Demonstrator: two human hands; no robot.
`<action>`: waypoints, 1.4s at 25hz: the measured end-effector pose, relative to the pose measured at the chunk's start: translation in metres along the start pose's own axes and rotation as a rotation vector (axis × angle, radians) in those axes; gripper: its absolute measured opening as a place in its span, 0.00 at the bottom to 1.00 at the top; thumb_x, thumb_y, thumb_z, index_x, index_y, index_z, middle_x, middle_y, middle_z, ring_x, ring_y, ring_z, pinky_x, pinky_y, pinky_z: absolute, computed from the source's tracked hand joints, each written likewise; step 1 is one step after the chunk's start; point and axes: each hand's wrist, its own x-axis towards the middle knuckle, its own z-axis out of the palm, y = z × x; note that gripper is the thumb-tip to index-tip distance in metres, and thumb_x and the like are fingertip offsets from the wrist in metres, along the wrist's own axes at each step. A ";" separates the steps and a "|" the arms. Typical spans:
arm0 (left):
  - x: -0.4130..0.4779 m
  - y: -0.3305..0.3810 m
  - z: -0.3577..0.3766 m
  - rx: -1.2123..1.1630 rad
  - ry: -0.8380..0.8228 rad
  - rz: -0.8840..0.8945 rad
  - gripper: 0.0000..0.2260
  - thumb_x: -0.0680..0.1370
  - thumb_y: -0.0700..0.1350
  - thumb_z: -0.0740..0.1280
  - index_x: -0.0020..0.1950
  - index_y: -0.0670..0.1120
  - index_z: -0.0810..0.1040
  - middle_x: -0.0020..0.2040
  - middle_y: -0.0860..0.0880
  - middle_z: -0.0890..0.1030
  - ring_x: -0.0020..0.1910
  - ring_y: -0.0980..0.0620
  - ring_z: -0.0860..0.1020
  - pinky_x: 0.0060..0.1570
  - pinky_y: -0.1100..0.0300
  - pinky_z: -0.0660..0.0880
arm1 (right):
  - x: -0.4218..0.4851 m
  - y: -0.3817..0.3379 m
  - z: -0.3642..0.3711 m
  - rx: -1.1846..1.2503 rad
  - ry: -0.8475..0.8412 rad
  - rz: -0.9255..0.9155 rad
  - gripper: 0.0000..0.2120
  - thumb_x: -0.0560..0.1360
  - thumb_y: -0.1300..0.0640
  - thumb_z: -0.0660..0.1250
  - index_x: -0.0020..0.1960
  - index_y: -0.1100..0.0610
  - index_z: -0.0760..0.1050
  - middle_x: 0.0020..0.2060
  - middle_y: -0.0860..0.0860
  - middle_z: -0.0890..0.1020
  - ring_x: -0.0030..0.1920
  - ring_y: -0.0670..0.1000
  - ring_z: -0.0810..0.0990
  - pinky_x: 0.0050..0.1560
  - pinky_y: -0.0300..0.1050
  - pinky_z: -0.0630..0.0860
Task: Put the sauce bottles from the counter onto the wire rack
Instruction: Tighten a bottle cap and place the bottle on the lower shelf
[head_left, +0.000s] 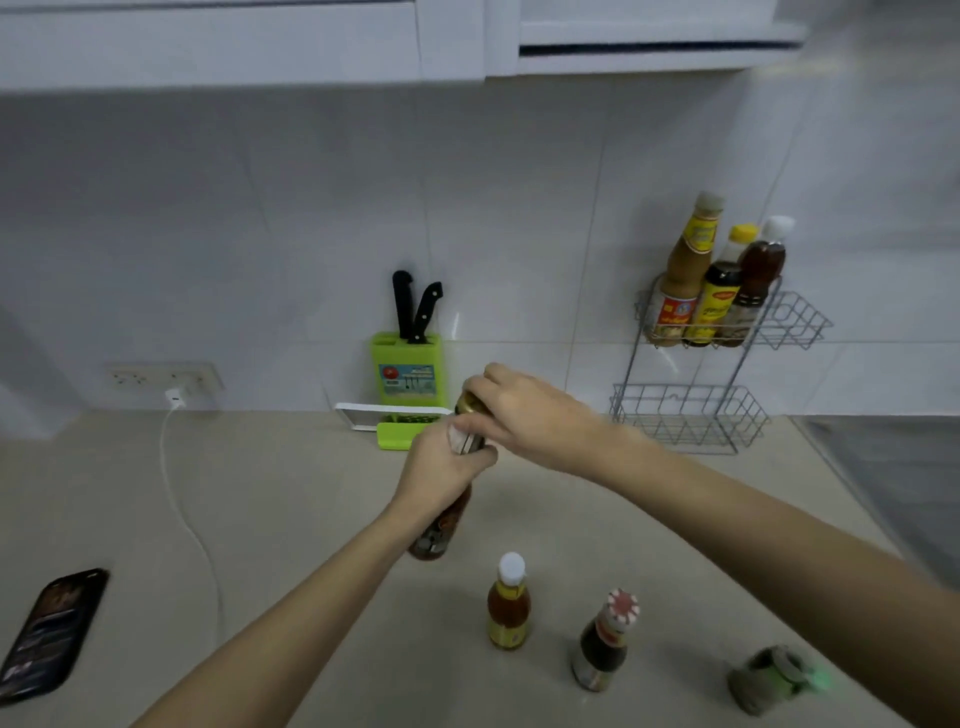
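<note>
1. Both hands are on one dark sauce bottle, lifted off the counter to the left of the wire rack: the left hand is wrapped tight around its upper body, and the right hand is curled over its gold cap, fingers closed on it
2. This looks like a hand-over or a cap check before racking; if the cap is being tightened, the left hand should hold firm while the right turns, so the bottle does not slip
3. Bottle tilts with its base toward the person; bring it upright before it travels right to the rack
4. Left of the rack stands a green knife block; pass in front of it
5. Upper shelf of the rack already has three bottles crowded at its left end, with free room to their right; the lower shelf looks empty, so either spot should take this one
6. Lower it base first inside the wire wall, then let go
7. Two small bottles, one amber and one dark, wait on the counter below the rack, nearer the person
</note>
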 end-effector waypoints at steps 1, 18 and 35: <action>0.009 0.017 0.005 0.011 -0.029 0.025 0.08 0.62 0.43 0.70 0.34 0.41 0.73 0.29 0.43 0.77 0.29 0.49 0.74 0.31 0.53 0.72 | -0.001 0.010 -0.017 0.010 0.013 0.007 0.18 0.79 0.49 0.60 0.59 0.62 0.72 0.51 0.60 0.74 0.51 0.62 0.76 0.51 0.52 0.70; 0.029 0.128 0.156 -0.150 -0.505 0.084 0.02 0.68 0.32 0.66 0.38 0.36 0.74 0.30 0.41 0.74 0.28 0.47 0.74 0.32 0.59 0.73 | -0.105 0.169 -0.134 0.128 -0.106 -0.119 0.19 0.74 0.48 0.68 0.63 0.51 0.74 0.54 0.45 0.79 0.47 0.44 0.79 0.44 0.35 0.76; 0.052 0.123 0.217 -0.090 -0.289 -0.115 0.03 0.63 0.41 0.66 0.30 0.42 0.76 0.25 0.44 0.78 0.24 0.48 0.76 0.32 0.56 0.75 | -0.086 0.206 -0.092 -0.576 0.030 -0.090 0.12 0.73 0.58 0.67 0.37 0.56 0.65 0.27 0.51 0.68 0.24 0.56 0.72 0.20 0.39 0.56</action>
